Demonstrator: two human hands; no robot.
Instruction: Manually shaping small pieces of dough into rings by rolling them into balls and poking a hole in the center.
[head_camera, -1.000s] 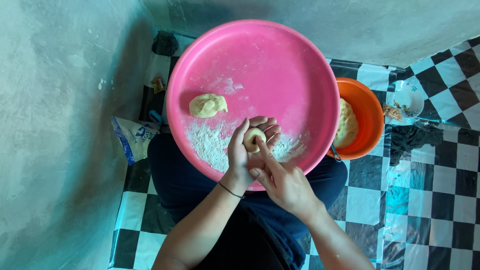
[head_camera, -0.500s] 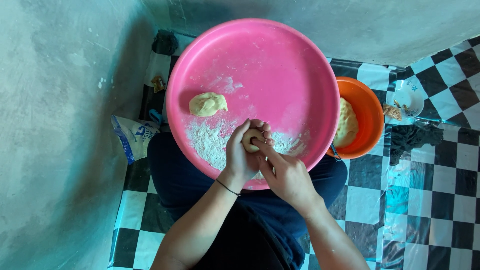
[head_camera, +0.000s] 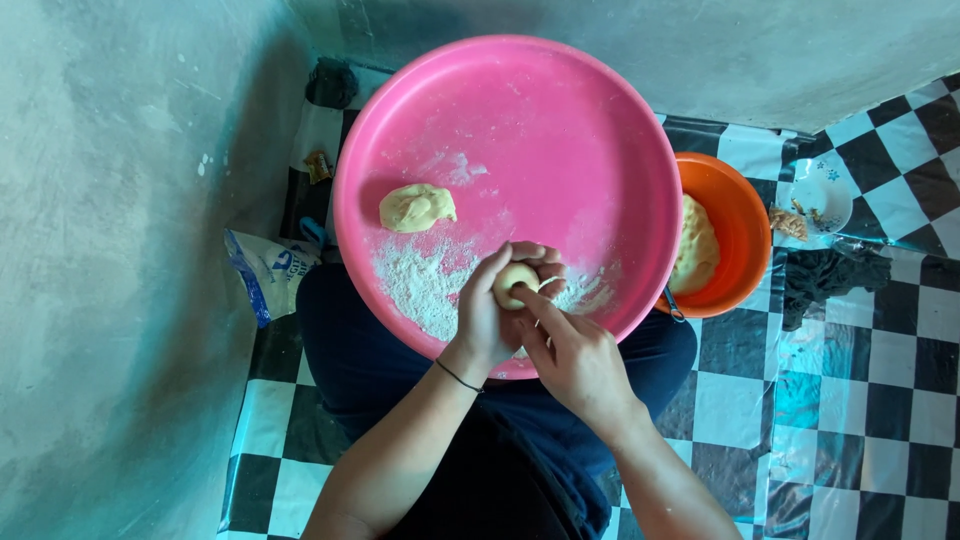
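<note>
A big round pink tray rests on my lap. My left hand cups a small pale dough ball over the tray's near edge. My right hand presses its fingertips against the same ball from the right. White flour is scattered on the tray just left of my hands. A second flattened lump of dough lies on the tray further left and back, apart from both hands.
An orange bowl holding a large mass of dough stands right of the tray. A small white dish and a dark cloth lie beyond it on the checkered floor. A blue-white bag sits left, by the grey wall.
My fingers have shifted around the dough ball, turning it between both hands; the ball shows more between them now. The tray and other dough have stayed put.
</note>
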